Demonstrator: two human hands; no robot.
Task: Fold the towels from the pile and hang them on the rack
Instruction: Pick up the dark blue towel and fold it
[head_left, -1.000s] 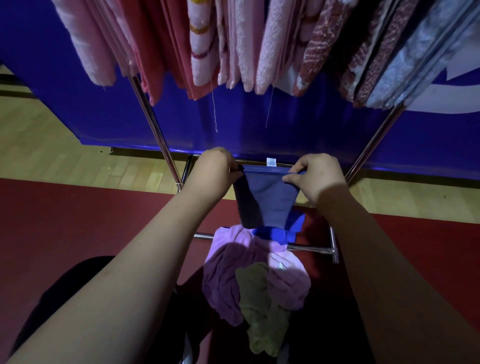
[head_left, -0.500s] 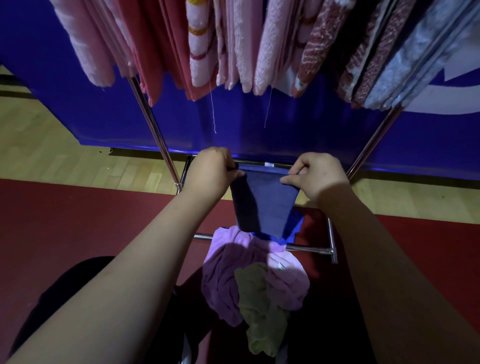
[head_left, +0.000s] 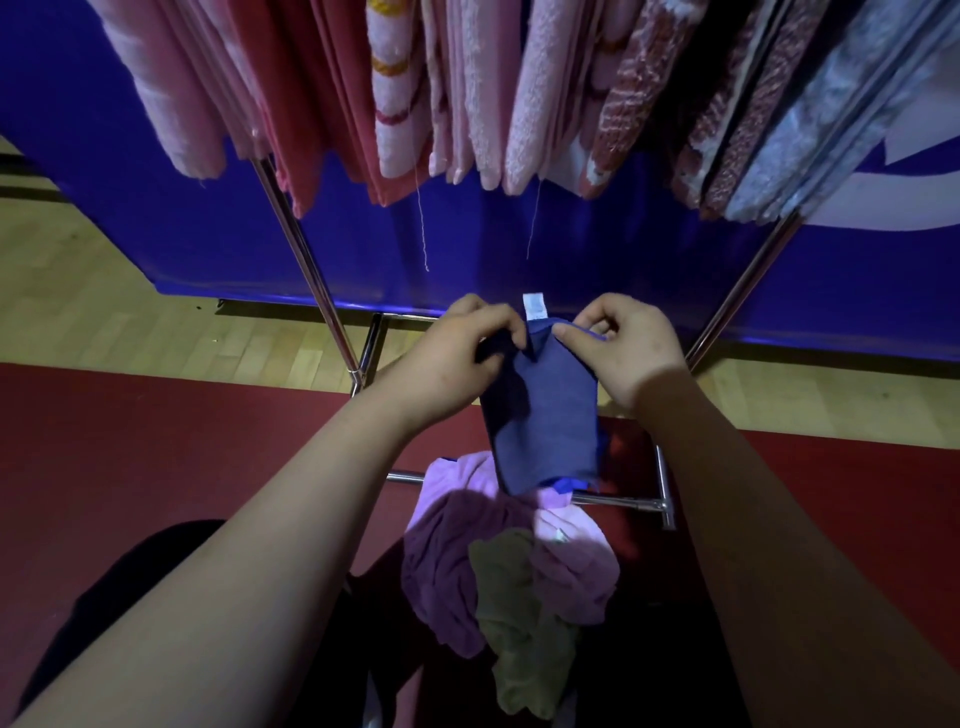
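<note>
Red matting is running beneath the rack (head_left: 306, 260) as we are bringing our left hand (head_left: 457, 358) and right hand (head_left: 634, 353) closer together, both pinching the top edge of the blue towel (head_left: 545, 415) dangling above the pile (head_left: 519, 582); the fold is narrowing, nearly ready for hanging.

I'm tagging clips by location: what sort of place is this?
Probably a gym or sports hall rather than a home. It has a wood strip floor with a red zone, and a large blue banner stands behind the rack.
</note>
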